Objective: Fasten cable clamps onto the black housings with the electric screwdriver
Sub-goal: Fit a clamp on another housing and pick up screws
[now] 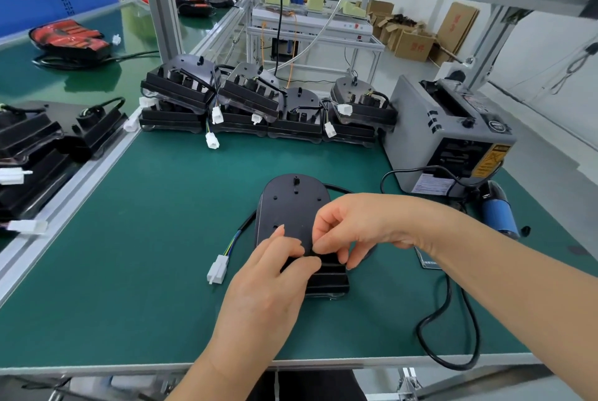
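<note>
A black housing (293, 206) is seen lying flat at the middle of a green bench (145, 238), with both hands brought together over its near end. The left hand (275, 277) is laid on the housing, its forefinger stretched out along the surface and its thumb pressed against the ribbed base. The right hand (352, 229) is held in a narrow pinch, fingertips drawn close together just above the housing; whether anything is gripped between them cannot be told. A cable (241, 229) is led out from the housing's left side and is ended in a white plug (217, 269) on the mat. The blue screwdriver (498, 209) is left lying at the right, untouched, near a grey dispenser (453, 132). Further housings (259, 99) with white plugs are stacked in a row along the far edge of the bench. A black cord (453, 329) is looped over the near right edge.
</note>
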